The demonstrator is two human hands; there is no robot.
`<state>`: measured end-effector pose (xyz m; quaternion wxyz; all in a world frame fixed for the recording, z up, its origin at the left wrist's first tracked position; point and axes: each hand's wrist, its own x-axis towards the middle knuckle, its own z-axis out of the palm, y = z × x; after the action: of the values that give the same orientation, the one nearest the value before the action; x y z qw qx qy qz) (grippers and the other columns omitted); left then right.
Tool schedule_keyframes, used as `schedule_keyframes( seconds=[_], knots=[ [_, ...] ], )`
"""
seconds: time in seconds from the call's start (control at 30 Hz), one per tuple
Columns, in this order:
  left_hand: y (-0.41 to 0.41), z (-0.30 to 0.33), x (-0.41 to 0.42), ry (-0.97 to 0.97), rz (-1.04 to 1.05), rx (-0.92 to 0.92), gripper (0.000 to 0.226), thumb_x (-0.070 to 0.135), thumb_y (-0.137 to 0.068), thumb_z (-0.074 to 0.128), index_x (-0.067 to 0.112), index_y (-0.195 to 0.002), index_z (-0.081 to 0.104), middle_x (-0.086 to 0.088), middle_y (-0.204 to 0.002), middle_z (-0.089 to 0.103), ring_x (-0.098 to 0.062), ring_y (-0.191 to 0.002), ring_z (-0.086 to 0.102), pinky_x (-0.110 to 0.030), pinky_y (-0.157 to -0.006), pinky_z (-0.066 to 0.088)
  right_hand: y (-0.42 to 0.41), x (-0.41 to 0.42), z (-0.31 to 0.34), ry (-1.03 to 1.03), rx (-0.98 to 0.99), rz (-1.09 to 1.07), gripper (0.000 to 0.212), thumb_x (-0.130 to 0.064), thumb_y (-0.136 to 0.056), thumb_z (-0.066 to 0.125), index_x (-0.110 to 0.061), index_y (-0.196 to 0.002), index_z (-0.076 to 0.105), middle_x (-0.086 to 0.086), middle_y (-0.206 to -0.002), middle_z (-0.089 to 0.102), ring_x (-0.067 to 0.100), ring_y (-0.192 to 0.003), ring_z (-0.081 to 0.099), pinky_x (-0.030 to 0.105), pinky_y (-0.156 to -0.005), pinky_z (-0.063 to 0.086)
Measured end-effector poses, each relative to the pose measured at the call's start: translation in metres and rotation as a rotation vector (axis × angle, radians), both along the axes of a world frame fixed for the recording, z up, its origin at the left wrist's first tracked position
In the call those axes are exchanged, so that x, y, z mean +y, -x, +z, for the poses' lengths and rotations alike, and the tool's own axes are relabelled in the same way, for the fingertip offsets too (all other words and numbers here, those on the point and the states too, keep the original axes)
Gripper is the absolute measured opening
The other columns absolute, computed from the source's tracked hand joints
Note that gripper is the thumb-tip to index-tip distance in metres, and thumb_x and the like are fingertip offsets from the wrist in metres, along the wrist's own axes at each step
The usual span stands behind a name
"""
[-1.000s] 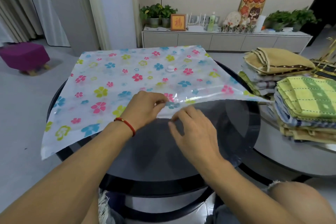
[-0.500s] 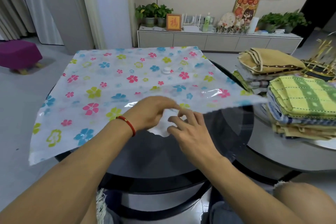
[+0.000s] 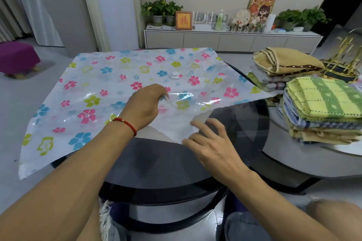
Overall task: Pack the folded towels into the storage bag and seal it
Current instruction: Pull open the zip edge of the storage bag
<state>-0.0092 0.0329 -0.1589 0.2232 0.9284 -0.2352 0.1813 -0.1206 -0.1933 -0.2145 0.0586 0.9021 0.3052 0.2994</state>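
Early stage: storage bag [image 3: 117,88] lies flat, empty, mid-frame on glass table [image 3: 244,123]. Left hand [image 3: 146,105] pinches its upper layer; right hand [image 3: 211,143], fingers spread, holds the lower layer down. Folded towels [image 3: 321,107] stacked at right, none packed, sealing undone.

Legible text: one red Chinese character, 福, on an orange ground in a small wooden picture frame [image 3: 183,20] standing on the low white cabinet [image 3: 231,40]. Poster lettering: unreadable.
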Motion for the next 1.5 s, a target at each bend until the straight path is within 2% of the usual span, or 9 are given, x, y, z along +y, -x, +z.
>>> schedule_keyframes(
  seconds=[0.2, 0.33, 0.47, 0.67, 0.83, 0.97, 1.07, 1.33, 1.5],
  knots=[
    [0.024, 0.011, -0.019, -0.324, -0.128, -0.178, 0.025, 0.029, -0.086, 0.06, 0.024, -0.109, 0.067, 0.003, -0.11, 0.07, -0.026, -0.102, 0.062, -0.041, -0.085, 0.047, -0.015, -0.003, 0.013, -0.04, -0.149, 0.124, 0.018, -0.004, -0.094, 0.067, -0.017, -0.085, 0.074, -0.001, -0.098, 0.074, 0.029, -0.117, 0.068, 0.046, -0.108, 0.045],
    [0.034, 0.0, -0.047, -0.414, -0.204, -0.101, 0.034, 0.026, -0.095, 0.048, 0.044, -0.123, 0.056, 0.008, -0.1, 0.07, -0.022, -0.092, 0.064, -0.031, -0.061, 0.038, -0.016, 0.003, 0.008, -0.088, -0.215, 0.061, 0.02, -0.003, -0.09, 0.066, -0.021, -0.085, 0.072, -0.006, -0.098, 0.077, 0.026, -0.118, 0.067, 0.046, -0.102, 0.037],
    [0.02, 0.0, -0.038, -0.187, -0.046, -0.064, 0.043, 0.011, -0.091, 0.05, 0.04, -0.118, 0.065, 0.006, -0.096, 0.072, -0.026, -0.092, 0.065, -0.038, -0.066, 0.05, -0.013, -0.01, 0.007, -0.138, -0.167, -0.122, 0.03, 0.001, -0.079, 0.074, -0.02, -0.1, 0.071, -0.007, -0.085, 0.075, 0.026, -0.133, 0.059, 0.049, -0.104, 0.031],
    [-0.004, -0.006, -0.024, -0.155, 0.166, -0.073, 0.033, 0.005, -0.092, 0.051, 0.029, -0.109, 0.063, -0.004, -0.089, 0.063, -0.032, -0.079, 0.058, -0.034, -0.057, 0.042, 0.002, -0.02, 0.0, 0.055, -0.074, 0.058, 0.028, 0.012, -0.085, 0.058, -0.015, -0.088, 0.066, -0.003, -0.074, 0.07, 0.026, -0.142, 0.051, 0.051, -0.122, 0.024],
    [-0.007, -0.013, -0.021, -0.115, 0.153, -0.074, 0.025, 0.04, -0.095, 0.042, 0.023, -0.103, 0.059, -0.003, -0.086, 0.059, -0.027, -0.077, 0.055, -0.033, -0.059, 0.037, 0.006, -0.022, 0.008, 0.224, 0.032, 0.139, 0.023, 0.005, -0.09, 0.057, -0.016, -0.095, 0.066, -0.001, -0.078, 0.069, 0.026, -0.136, 0.055, 0.049, -0.121, 0.023],
    [0.001, -0.011, -0.033, -0.16, 0.087, -0.1, 0.047, 0.075, -0.081, 0.04, 0.031, -0.084, 0.051, 0.005, -0.08, 0.054, -0.02, -0.075, 0.049, -0.033, -0.063, 0.038, -0.019, -0.022, 0.033, 0.391, 0.017, 0.133, 0.024, -0.003, -0.094, 0.049, -0.017, -0.105, 0.065, 0.004, -0.124, 0.069, 0.028, -0.14, 0.049, 0.051, -0.116, 0.023],
    [0.003, -0.012, -0.037, -0.184, 0.093, -0.137, 0.054, 0.081, -0.083, 0.036, 0.029, -0.075, 0.048, 0.004, -0.076, 0.056, -0.021, -0.072, 0.05, -0.034, -0.062, 0.039, -0.034, -0.029, 0.053, 0.463, 0.016, 0.067, 0.022, 0.002, -0.09, 0.054, -0.018, -0.093, 0.063, -0.001, -0.106, 0.07, 0.026, -0.149, 0.039, 0.054, -0.117, 0.018],
    [-0.002, -0.012, -0.035, -0.123, 0.286, -0.162, 0.053, 0.074, -0.087, 0.042, 0.023, -0.073, 0.047, 0.0, -0.07, 0.051, -0.025, -0.067, 0.051, -0.033, -0.055, 0.038, 0.026, -0.054, 0.022, 0.417, 0.175, -0.147, 0.028, 0.003, -0.087, 0.049, -0.013, -0.094, 0.071, -0.002, -0.085, 0.072, 0.027, -0.147, 0.045, 0.054, -0.125, -0.001],
    [-0.007, -0.01, -0.025, -0.049, 0.337, -0.147, 0.053, 0.073, -0.087, 0.044, 0.022, -0.074, 0.05, -0.002, -0.074, 0.051, -0.027, -0.072, 0.052, -0.035, -0.058, 0.042, 0.044, -0.062, 0.026, 0.176, 0.45, -0.217, 0.04, -0.006, -0.084, 0.05, -0.024, -0.116, 0.067, -0.008, -0.114, 0.07, 0.017, -0.131, 0.056, 0.045, -0.124, 0.012]
  ],
)
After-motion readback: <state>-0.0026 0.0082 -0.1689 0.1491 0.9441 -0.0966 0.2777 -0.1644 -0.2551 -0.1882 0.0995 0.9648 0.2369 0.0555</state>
